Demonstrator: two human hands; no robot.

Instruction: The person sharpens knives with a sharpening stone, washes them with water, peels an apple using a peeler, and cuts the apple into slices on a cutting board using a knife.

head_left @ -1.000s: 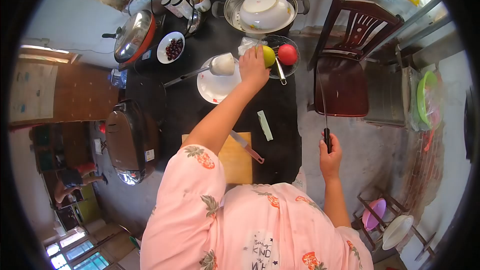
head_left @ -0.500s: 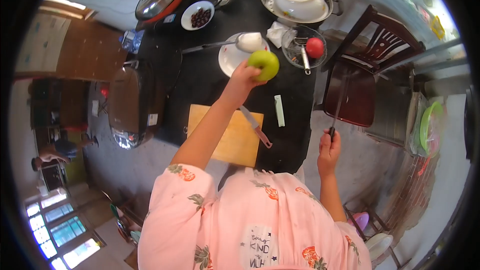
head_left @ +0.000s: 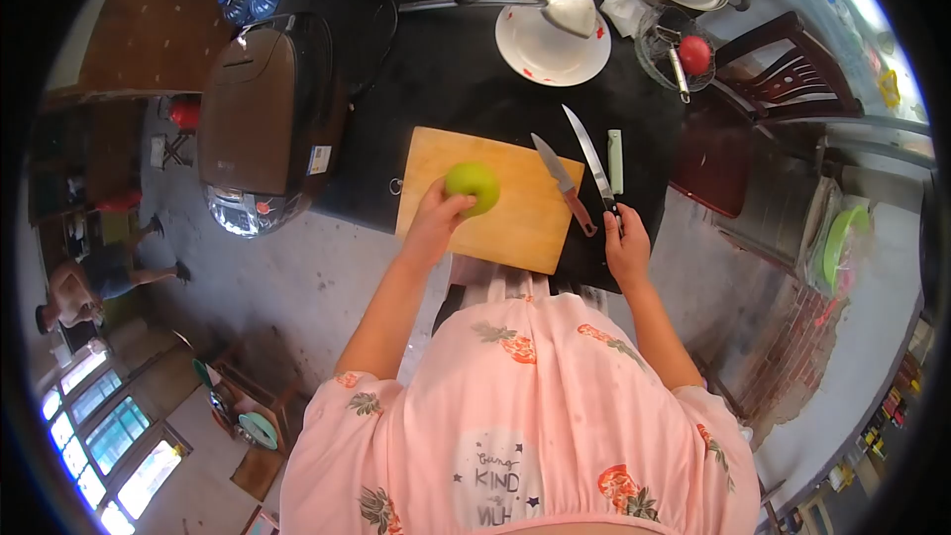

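A green apple (head_left: 473, 188) is gripped in my left hand (head_left: 436, 222), over the left part of the wooden cutting board (head_left: 495, 233). My right hand (head_left: 628, 246) is closed round the black handle of a long knife (head_left: 591, 154), its blade pointing away from me beside the board's right edge. A second knife (head_left: 561, 178) with a pinkish handle lies across the right side of the board. Just right of the long blade rests a pale green strip-shaped object (head_left: 615, 161), whose kind I cannot make out.
Behind the board is a white plate (head_left: 535, 61) with a long-handled ladle (head_left: 475, 3) on it. A glass bowl (head_left: 649, 45) holds a red fruit (head_left: 694, 55) and a peeler (head_left: 679, 76). A brown rice cooker (head_left: 260, 114) stands left, a chair (head_left: 788, 64) right. Another person (head_left: 89, 282) is far left.
My left hand has brought the apple back from near the plate to above the board. My right hand has moved the long knife from beside the table to beside the board.
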